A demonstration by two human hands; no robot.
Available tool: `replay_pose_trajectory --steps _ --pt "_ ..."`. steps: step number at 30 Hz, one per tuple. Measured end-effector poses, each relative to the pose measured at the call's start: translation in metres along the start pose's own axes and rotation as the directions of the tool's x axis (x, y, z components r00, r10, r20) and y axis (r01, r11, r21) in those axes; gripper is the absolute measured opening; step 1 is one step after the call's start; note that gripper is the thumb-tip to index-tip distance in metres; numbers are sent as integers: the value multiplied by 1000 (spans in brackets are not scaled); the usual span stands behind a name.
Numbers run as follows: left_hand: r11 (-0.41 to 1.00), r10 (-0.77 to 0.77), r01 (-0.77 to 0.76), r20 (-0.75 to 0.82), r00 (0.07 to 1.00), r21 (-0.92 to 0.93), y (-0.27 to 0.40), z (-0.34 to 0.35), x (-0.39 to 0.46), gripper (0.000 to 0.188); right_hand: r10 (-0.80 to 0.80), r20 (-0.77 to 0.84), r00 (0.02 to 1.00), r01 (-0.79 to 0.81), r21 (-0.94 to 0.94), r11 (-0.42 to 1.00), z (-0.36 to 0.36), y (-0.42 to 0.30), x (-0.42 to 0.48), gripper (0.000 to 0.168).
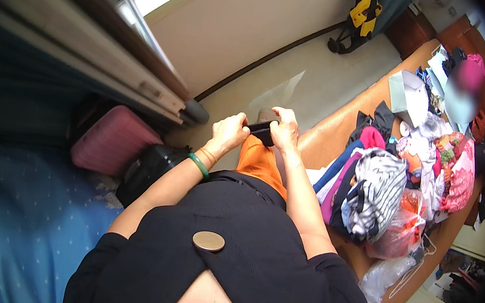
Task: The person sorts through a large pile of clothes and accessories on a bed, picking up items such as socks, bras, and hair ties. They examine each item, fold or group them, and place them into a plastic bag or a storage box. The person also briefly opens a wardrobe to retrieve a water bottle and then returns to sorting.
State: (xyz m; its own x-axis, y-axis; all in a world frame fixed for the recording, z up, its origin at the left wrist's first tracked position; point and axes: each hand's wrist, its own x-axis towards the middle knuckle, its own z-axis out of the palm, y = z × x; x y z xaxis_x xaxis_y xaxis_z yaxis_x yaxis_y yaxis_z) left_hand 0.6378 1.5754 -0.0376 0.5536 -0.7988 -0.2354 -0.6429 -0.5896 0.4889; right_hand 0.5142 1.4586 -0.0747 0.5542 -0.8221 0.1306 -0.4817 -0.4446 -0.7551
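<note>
In front of the waist, my left hand [230,132] and my right hand [285,130] pinch the two ends of a small piece of black cloth [263,131], stretched between them. Its exact kind cannot be told. An orange garment [257,156] lies below it, over the lap or legs; whether it is worn cannot be told. A green bangle [198,166] circles the left wrist. To the right, a striped garment [378,183] tops a heap of clothes.
A bed or couch with an orange-brown mat [346,120] bears clothes, a paper bag [408,94] and a red-filled plastic bag [403,227]. On the left stand a pink suitcase [115,139] and a black case [153,168]. A yellow-black wheeled item [363,17] stands by the wall.
</note>
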Motion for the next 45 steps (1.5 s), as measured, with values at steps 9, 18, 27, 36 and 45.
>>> replay_pose_trajectory --steps 9,18,27,36,45 --pt "1000 26 -22 240 970 -21 78 5 202 26 142 436 889 -180 47 983 -52 90 205 29" --pt "567 245 278 481 842 -775 171 -14 350 14 -9 615 789 -519 673 526 -147 124 336 52" --pt "-243 171 490 460 871 -837 246 -35 556 9 166 755 635 -677 440 589 -164 188 396 30" --pt "-369 266 626 567 780 -687 301 0 729 15 270 471 840 -513 851 112 -267 237 537 40" --pt "153 284 896 887 365 -418 430 108 827 23 635 153 757 -534 704 468 -341 287 599 24"
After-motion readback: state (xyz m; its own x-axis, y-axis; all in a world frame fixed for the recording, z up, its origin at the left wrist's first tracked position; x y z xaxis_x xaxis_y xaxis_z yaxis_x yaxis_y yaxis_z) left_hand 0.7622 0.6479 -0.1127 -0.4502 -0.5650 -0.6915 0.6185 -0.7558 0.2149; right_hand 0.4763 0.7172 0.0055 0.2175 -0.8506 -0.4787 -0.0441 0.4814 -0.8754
